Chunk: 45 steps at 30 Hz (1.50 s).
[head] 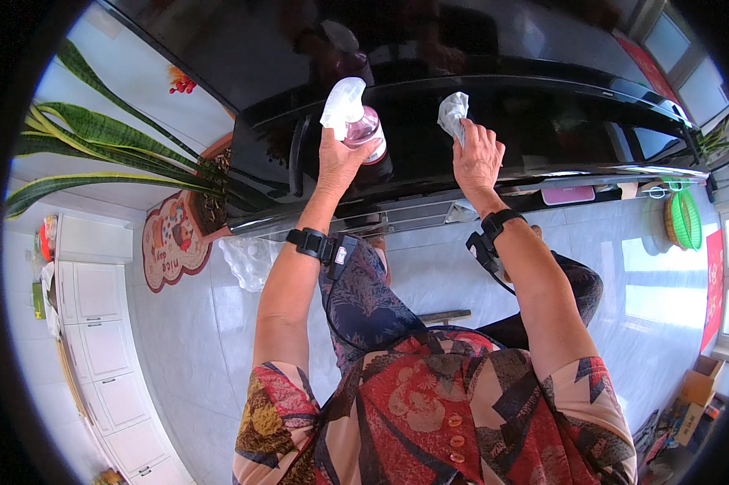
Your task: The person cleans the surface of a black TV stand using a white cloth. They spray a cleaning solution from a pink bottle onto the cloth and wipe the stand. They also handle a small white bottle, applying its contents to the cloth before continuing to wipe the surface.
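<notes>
My left hand is closed round a spray bottle with a white trigger head and pinkish liquid. The bottle is over the glossy black top of a cabinet, and I cannot tell whether its base touches the surface. To its right, my right hand grips a crumpled white cloth or tissue at the cabinet top. Part of the cloth is hidden under the fingers. Each wrist wears a black strap with a small device.
A potted snake plant stands at the cabinet's left end, near a patterned mat. Clear plastic lies on the tiled floor. A green basket is at the right, and a large black panel rises behind the cabinet top.
</notes>
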Each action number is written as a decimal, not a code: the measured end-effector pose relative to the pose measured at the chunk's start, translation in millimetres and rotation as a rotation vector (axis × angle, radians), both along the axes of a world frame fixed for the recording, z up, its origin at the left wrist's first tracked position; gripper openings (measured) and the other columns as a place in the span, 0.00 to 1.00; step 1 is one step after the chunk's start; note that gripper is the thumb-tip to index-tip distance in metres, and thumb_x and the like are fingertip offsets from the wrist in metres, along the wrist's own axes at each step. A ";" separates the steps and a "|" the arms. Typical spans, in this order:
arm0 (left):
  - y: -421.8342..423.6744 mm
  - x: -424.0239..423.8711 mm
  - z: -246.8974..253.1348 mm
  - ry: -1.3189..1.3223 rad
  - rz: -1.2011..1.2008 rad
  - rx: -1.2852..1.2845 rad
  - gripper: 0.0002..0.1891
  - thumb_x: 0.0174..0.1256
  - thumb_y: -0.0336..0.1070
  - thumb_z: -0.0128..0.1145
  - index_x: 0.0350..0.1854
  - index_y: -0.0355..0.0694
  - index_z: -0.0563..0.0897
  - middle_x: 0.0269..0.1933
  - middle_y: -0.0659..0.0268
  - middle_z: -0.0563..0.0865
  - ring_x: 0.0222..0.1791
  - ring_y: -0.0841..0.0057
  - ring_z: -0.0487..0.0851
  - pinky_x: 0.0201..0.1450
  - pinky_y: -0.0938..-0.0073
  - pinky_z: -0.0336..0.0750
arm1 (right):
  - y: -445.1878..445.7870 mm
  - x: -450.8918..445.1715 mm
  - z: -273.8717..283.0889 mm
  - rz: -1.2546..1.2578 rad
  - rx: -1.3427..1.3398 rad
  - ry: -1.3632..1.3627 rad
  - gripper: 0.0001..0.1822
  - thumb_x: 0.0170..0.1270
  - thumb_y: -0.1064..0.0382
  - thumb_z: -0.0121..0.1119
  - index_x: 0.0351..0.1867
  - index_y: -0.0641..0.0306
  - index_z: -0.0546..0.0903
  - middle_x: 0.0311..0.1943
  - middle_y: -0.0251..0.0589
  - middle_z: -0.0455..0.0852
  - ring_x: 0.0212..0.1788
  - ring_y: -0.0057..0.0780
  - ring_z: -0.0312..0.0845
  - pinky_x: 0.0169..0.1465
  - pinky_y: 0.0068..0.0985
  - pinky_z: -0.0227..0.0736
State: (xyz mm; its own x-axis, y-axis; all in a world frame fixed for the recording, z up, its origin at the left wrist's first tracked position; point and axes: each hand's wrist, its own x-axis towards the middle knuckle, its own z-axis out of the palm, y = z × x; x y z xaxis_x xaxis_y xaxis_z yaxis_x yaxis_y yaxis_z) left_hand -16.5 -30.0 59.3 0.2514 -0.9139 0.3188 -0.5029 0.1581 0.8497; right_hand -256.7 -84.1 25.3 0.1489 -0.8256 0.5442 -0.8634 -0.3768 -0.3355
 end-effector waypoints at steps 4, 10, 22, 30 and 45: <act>-0.8 10.4 8.8 0.099 -0.149 0.069 0.42 0.48 0.41 0.72 0.66 0.40 0.62 0.63 0.56 0.71 0.62 0.64 0.73 0.66 0.67 0.67 | 0.4 -1.7 -0.3 0.003 0.003 -0.009 0.22 0.58 0.64 0.63 0.55 0.56 0.72 0.46 0.41 0.77 0.51 0.39 0.70 0.51 0.36 0.61; 4.5 22.0 -0.3 0.506 -0.336 0.074 0.45 0.49 0.36 0.71 0.70 0.41 0.58 0.64 0.57 0.70 0.65 0.67 0.70 0.67 0.65 0.65 | 0.7 -1.1 0.2 -0.004 0.023 -0.014 0.21 0.60 0.63 0.62 0.55 0.56 0.72 0.46 0.40 0.77 0.51 0.38 0.70 0.51 0.36 0.61; -4.2 -0.9 11.5 0.017 -0.042 0.070 0.41 0.46 0.42 0.74 0.62 0.38 0.65 0.59 0.55 0.73 0.59 0.67 0.73 0.62 0.68 0.69 | 1.4 -1.0 1.4 -0.009 0.020 -0.009 0.21 0.60 0.63 0.62 0.55 0.55 0.73 0.45 0.39 0.78 0.51 0.38 0.70 0.51 0.36 0.61; -3.9 28.5 -4.5 0.295 -0.210 0.090 0.43 0.48 0.37 0.72 0.66 0.39 0.61 0.62 0.56 0.71 0.62 0.69 0.71 0.66 0.69 0.66 | 1.9 -0.9 1.1 -0.017 0.028 -0.005 0.20 0.60 0.62 0.61 0.54 0.56 0.73 0.45 0.39 0.78 0.50 0.37 0.70 0.51 0.36 0.61; 9.3 -6.0 19.5 -0.045 0.042 -0.024 0.37 0.43 0.46 0.71 0.58 0.38 0.71 0.49 0.50 0.83 0.50 0.57 0.82 0.55 0.66 0.75 | 0.3 3.1 2.2 -0.007 -0.002 0.036 0.22 0.58 0.63 0.61 0.55 0.56 0.73 0.47 0.40 0.78 0.52 0.40 0.70 0.53 0.39 0.61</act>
